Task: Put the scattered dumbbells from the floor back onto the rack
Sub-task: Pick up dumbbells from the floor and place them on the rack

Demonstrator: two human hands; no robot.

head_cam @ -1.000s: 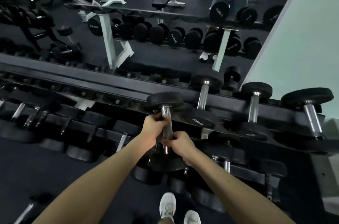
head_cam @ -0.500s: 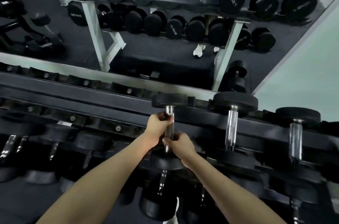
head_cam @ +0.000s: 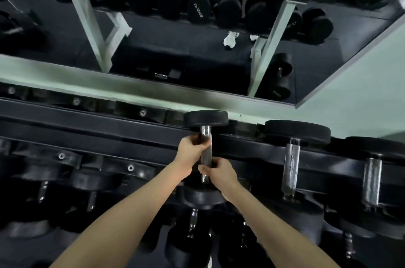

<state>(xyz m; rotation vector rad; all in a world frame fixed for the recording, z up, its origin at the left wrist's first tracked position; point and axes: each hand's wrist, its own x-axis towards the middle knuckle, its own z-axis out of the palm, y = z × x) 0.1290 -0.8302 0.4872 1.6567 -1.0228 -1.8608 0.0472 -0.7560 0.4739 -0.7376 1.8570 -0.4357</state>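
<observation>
Both my hands grip the chrome handle of one dumbbell (head_cam: 205, 159), which lies across the top tier of the rack (head_cam: 109, 127) with its handle running away from me. My left hand (head_cam: 192, 149) is wrapped around the far part of the handle, just below the far head; my right hand (head_cam: 219, 172) is wrapped around the near part, just above the near head. Fingers of both are curled shut on the bar. The far black head sits over the rear rail of the rack, close to the wall; the near head sits at the front rail. Whether the heads bear fully on the rails I cannot tell. To the right on the same tier lie a second dumbbell (head_cam: 291, 164) and, further right, a third dumbbell (head_cam: 371, 180), both parallel to mine, apart from it and from each other. The tier to the left of my hands shows bare black saddles with bolts. On the lower tier (head_cam: 87, 182), more dumbbells sit under and to either side of my forearms; detail there is dark. Behind the rack, a wall mirror (head_cam: 197, 48) reflects rack uprights, rows of black dumbbells and a white shoe (head_cam: 230, 38).
</observation>
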